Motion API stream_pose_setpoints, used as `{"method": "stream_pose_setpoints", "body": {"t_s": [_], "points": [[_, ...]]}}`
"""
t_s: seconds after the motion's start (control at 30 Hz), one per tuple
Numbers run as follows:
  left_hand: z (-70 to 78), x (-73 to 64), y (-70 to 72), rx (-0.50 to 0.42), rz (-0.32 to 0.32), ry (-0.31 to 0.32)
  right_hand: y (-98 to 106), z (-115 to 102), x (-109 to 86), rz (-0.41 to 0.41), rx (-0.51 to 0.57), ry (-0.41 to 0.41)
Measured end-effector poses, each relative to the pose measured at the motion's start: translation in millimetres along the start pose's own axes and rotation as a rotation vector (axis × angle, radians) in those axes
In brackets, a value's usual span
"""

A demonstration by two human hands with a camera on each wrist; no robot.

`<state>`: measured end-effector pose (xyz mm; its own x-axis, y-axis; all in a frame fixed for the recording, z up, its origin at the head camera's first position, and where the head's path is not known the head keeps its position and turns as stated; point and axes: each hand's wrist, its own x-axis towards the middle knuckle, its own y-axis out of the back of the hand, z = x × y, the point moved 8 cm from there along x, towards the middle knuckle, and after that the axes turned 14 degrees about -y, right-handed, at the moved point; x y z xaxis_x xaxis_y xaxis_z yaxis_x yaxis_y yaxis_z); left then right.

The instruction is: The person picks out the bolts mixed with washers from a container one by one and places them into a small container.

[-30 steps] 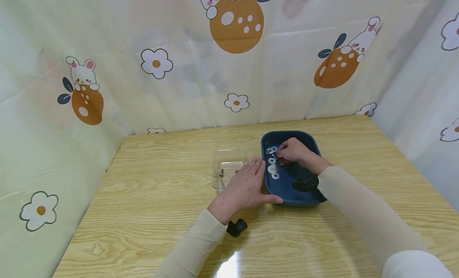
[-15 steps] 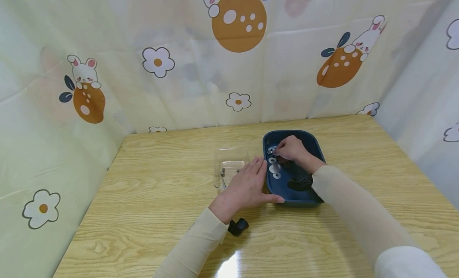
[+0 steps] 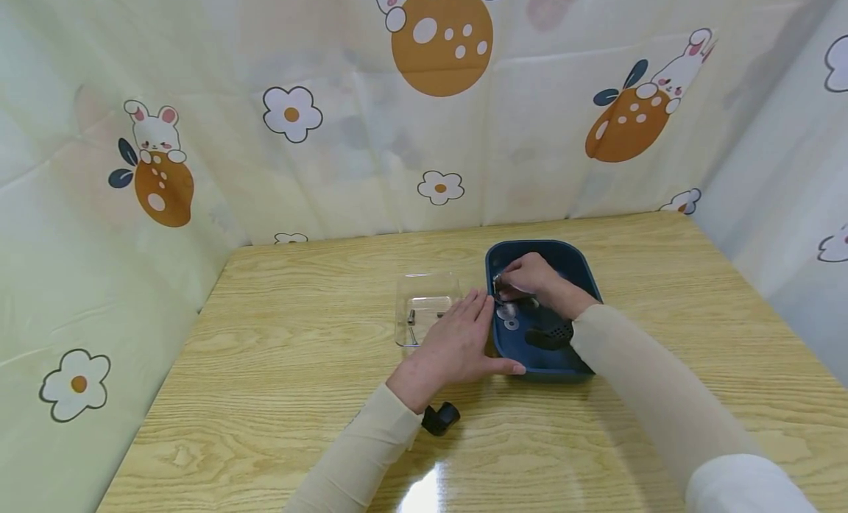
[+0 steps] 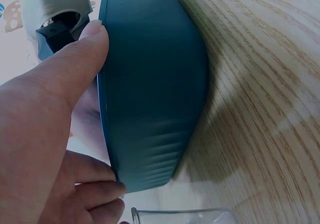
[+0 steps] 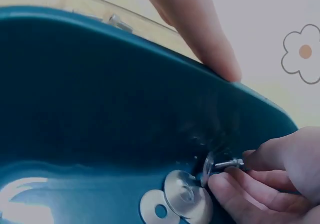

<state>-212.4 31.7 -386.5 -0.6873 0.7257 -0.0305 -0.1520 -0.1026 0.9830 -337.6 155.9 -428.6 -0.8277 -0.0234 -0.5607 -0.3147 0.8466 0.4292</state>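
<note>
My left hand (image 3: 453, 344) rests on the rim of a dark blue plastic bin (image 3: 539, 377), fingers along its left side and thumb on the near edge. In the left wrist view the thumb (image 4: 90, 49) lies over that edge. Inside the bin, my right hand (image 3: 530, 274) is down by the left wall. The right wrist view shows its fingers pinching a small metal screw (image 5: 227, 164), with a washer standing on edge (image 5: 207, 169) at the thumb tip. Flat metal washers (image 5: 152, 206) lie beside the thumb on the bin floor; the right hand hides others in the head view.
A clear plastic box (image 3: 403, 299) stands just left of the bin, with a few screws (image 3: 411, 318) in it. A black device (image 3: 440, 419) sits below the left wrist, and another (image 3: 550, 338) hangs under the right wrist over the bin. A patterned curtain (image 3: 358, 167) backs the table.
My right hand has moved left to the bin's left wall and now covers the upper washers. The left hand has stayed on the rim.
</note>
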Motion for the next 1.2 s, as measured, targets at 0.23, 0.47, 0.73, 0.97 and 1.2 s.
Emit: {"method": "stream_pose_setpoints", "body": {"t_s": [0.23, 0.47, 0.73, 0.97, 1.2], "points": [[-0.6, 0.0, -0.4, -0.022, -0.003, 0.006, -1.3, -2.3, -0.1, 0.048, 0.075, 0.000], [-0.5, -0.3, 0.3, -0.022, -0.007, 0.014, -2.6, -1.8, -0.8, 0.044, 0.128, 0.011], [-0.2, -0.8, 0.4, -0.022, -0.010, 0.016, -4.3, 0.2, 2.5, 0.021, 0.166, 0.019], [0.2, -1.1, 0.6, -0.015, -0.010, 0.011, -4.9, -1.0, 2.0, 0.013, 0.176, 0.030], [-0.2, -1.4, 0.7, -0.014, -0.011, 0.014, -6.5, -1.4, 2.6, -0.005, 0.213, 0.033]]}}
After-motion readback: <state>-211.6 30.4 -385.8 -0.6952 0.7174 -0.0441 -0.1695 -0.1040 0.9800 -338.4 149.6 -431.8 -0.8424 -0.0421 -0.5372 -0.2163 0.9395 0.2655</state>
